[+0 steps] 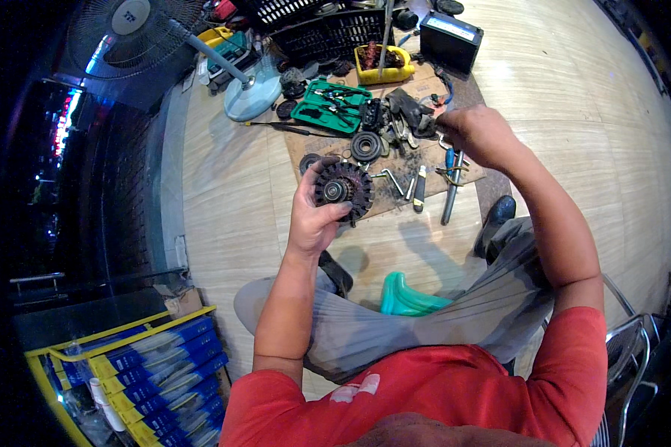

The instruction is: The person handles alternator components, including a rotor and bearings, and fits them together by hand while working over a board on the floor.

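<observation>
My left hand [317, 216] grips a dark, round motor rotor [359, 186] with a toothed rim and a shiny bearing at its centre. The thumb presses on its near edge and the fingers wrap the far side. Farther right, my right hand [479, 135] is curled with its fingertips beside a crumpled dark grey rag [410, 113]; what is in its fingers, if anything, is hidden. Between the hands lie a black ring-shaped part [365, 147], a hex key [388, 179], a yellow-and-black utility knife [420, 190] and a blue-handled screwdriver [449, 159].
These lie on a dirty cardboard sheet [384, 205]. Behind are a green tool case [331, 106], a cut yellow container [386, 71], black crates [328, 37] and a black battery [450, 43]. A standing fan [252, 97] is far left, a blue-and-yellow rack [156, 365] near left. A green plastic stool [410, 296] shows beneath me.
</observation>
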`<state>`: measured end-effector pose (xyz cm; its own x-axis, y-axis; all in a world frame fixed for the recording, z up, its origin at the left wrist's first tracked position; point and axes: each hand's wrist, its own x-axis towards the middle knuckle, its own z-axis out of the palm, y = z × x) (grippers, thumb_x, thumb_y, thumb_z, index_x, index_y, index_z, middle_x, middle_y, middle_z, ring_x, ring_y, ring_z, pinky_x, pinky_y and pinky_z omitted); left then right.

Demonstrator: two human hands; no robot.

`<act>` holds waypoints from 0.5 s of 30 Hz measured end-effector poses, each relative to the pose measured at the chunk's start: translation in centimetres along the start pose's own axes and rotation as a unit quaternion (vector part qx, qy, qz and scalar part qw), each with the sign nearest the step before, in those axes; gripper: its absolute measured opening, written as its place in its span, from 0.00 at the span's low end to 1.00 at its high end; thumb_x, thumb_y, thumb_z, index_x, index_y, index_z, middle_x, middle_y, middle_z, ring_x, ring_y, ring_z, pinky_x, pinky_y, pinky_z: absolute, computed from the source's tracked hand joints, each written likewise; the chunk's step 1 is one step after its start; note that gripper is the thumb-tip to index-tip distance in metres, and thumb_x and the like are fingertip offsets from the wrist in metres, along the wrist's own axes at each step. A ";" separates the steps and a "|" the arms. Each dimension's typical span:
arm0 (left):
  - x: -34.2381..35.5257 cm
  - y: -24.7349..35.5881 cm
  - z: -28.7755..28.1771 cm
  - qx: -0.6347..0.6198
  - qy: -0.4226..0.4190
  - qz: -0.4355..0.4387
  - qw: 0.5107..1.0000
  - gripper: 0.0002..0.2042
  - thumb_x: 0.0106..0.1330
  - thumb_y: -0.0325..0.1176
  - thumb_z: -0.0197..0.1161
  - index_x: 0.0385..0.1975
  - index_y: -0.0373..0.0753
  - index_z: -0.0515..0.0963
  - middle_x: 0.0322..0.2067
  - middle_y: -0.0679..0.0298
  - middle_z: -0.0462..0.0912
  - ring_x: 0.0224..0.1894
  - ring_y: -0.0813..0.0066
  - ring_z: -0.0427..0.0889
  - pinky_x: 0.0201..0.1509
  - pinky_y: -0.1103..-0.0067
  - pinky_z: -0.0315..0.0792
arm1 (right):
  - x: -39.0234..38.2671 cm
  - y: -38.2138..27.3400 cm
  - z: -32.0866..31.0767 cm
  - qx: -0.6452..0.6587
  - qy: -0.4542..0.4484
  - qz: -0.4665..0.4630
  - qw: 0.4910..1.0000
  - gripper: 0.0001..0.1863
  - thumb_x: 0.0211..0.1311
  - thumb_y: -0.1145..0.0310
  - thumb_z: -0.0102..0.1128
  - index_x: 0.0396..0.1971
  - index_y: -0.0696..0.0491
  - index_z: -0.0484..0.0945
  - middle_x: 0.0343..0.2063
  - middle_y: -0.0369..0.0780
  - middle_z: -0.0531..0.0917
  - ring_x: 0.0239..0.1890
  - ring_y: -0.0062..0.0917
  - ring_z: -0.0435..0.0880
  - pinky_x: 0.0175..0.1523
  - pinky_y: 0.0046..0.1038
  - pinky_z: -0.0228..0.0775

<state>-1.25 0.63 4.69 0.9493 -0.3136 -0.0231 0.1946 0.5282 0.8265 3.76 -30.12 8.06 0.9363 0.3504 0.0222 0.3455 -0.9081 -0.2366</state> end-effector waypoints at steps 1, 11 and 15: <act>0.0 0.0 0.0 0.001 0.000 0.000 1.000 0.35 0.45 0.18 0.68 0.57 0.32 0.63 0.47 0.56 0.77 0.49 0.65 0.79 0.56 0.71 0.74 | -0.1 0.3 -0.5 0.000 0.024 0.003 1.000 0.08 0.60 0.65 0.52 0.31 0.51 0.78 0.27 0.46 0.82 0.34 0.44 0.81 0.38 0.44 0.73; 0.6 -0.2 0.3 0.027 0.051 -0.006 0.998 0.32 0.48 0.18 0.64 0.57 0.30 0.62 0.46 0.55 0.77 0.47 0.65 0.79 0.55 0.71 0.74 | -2.5 1.6 -4.9 0.036 0.154 -0.044 0.986 0.05 0.59 0.68 0.55 0.34 0.50 0.79 0.30 0.42 0.82 0.34 0.41 0.81 0.38 0.39 0.72; 1.0 -1.0 0.0 -0.001 0.063 -0.020 0.998 0.32 0.48 0.17 0.64 0.57 0.30 0.62 0.46 0.55 0.77 0.47 0.65 0.80 0.55 0.70 0.74 | -2.2 2.9 -2.8 0.016 0.094 -0.041 0.995 0.10 0.55 0.70 0.60 0.38 0.52 0.78 0.29 0.43 0.82 0.35 0.40 0.81 0.42 0.39 0.72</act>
<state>-0.52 -0.20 3.84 0.9644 -0.2327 -0.1258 0.2327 0.5198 0.8220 2.92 -34.15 10.04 0.9012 0.3718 0.2225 0.4222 -0.8691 -0.2577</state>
